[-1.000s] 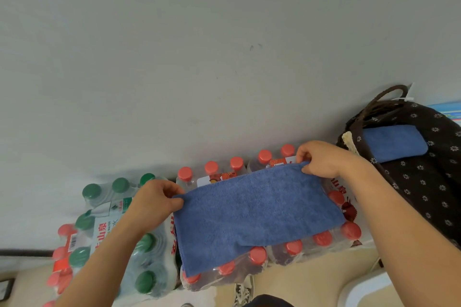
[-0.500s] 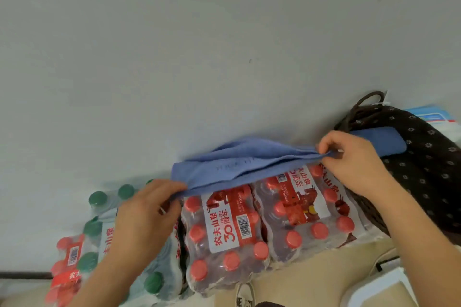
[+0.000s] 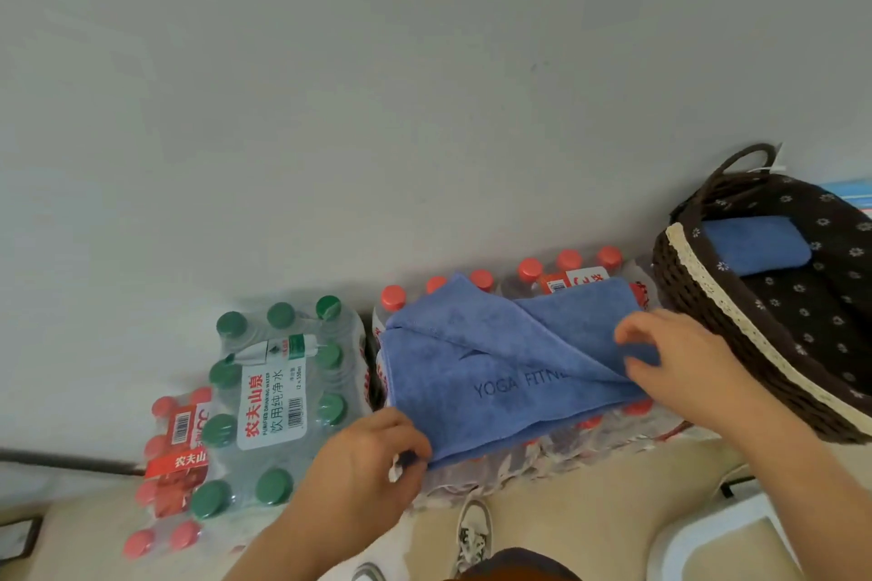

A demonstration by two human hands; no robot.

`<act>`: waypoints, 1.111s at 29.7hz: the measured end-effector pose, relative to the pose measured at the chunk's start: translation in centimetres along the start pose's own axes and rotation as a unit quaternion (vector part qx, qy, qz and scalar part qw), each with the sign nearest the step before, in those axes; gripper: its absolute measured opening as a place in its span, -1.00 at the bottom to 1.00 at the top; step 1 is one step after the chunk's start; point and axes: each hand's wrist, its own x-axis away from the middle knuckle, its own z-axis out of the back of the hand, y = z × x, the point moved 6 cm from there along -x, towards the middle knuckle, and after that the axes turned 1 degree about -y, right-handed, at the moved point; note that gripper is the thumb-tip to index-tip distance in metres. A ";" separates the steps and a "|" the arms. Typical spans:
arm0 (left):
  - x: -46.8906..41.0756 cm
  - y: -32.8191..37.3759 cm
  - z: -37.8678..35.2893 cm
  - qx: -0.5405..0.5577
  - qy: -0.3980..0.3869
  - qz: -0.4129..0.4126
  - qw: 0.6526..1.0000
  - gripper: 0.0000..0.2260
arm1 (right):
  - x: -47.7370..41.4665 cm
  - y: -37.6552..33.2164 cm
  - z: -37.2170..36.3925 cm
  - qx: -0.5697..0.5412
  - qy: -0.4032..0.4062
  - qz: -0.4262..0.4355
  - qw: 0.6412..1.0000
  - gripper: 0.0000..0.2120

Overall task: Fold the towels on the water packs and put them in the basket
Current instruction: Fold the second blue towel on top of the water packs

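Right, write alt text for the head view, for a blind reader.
A person's left hand pinches the near left corner of a blue towel lying half-folded on red-capped water packs; right hand touches its right end. A basket at right holds another folded towel.
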 end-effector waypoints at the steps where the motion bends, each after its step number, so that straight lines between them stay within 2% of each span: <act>1: -0.4 -0.1 0.6 0.018 0.015 0.012 1.000 -0.90 | -0.9 -1.5 0.1 -0.050 0.017 0.008 0.999 -0.81; 4: -2.4 -0.9 2.6 0.032 0.088 0.056 0.994 -0.88 | -4.6 -6.4 -1.2 -0.130 0.007 0.018 0.991 -0.83; 7: -4.4 -2.5 3.8 0.027 0.135 0.145 0.980 -0.87 | -8.5 -10.5 -3.5 -0.062 -0.041 0.014 0.997 -0.74; 9: -5.2 -3.4 3.9 0.025 0.139 0.196 0.970 -0.87 | -10.5 -12.2 -5.0 -0.012 -0.085 0.002 0.996 -0.64; 10: -5.4 -3.7 3.9 0.032 0.137 0.215 0.966 -0.87 | -11.2 -12.6 -5.6 -0.025 -0.095 -0.003 0.995 -0.62; 12: -5.6 -4.3 3.7 0.062 0.131 0.250 0.957 -0.88 | -12.2 -13.2 -6.1 -0.126 -0.092 -0.007 0.988 -0.65; 14: -5.4 -4.9 3.4 0.091 0.123 0.279 0.948 -0.89 | -11.9 -13.3 -6.0 -0.263 -0.108 -0.023 0.958 -0.83; 15: -5.3 -4.9 3.3 0.097 0.124 0.283 0.946 -0.89 | -11.4 -13.5 -5.5 -0.321 -0.126 -0.026 0.938 -0.85; 16: -5.3 -4.9 3.4 0.101 0.129 0.282 0.945 -0.90 | -10.8 -13.9 -4.9 -0.363 -0.146 -0.018 0.920 -0.84; 18: -5.2 -5.1 3.6 0.127 0.137 0.288 0.939 -0.91 | -9.0 -15.0 -3.5 -0.383 -0.153 0.030 0.911 -0.86; 20: -5.1 -5.5 3.7 0.194 0.137 0.318 0.918 -0.82 | -6.5 -16.3 -2.0 -0.339 -0.093 0.095 0.931 -0.92; 21: -5.0 -5.7 3.7 0.252 0.134 0.338 0.897 -0.77 | -5.0 -17.1 -1.6 -0.309 -0.063 0.135 0.939 -0.95; 23: -4.9 -5.9 3.6 0.369 0.124 0.368 0.844 -0.70 | -1.6 -18.8 -2.3 -0.222 -0.057 0.223 0.947 -0.94; 24: -5.0 -6.0 3.5 0.395 0.116 0.374 0.831 -0.67 | -0.1 -19.4 -3.3 -0.158 -0.068 0.267 0.948 -0.93; 27: -5.3 -6.1 3.4 0.350 0.099 0.381 0.850 -0.62 | 2.5 -19.4 -6.2 -0.056 -0.087 0.332 0.937 -0.96; 31: -5.5 -6.4 3.4 0.245 0.101 0.371 0.890 -0.64 | 2.7 -18.1 -7.2 -0.064 -0.146 0.299 0.941 -0.92; 33: -5.6 -6.4 3.3 0.227 0.107 0.366 0.896 -0.67 | 1.3 -17.1 -5.9 -0.108 -0.112 0.271 0.950 -0.92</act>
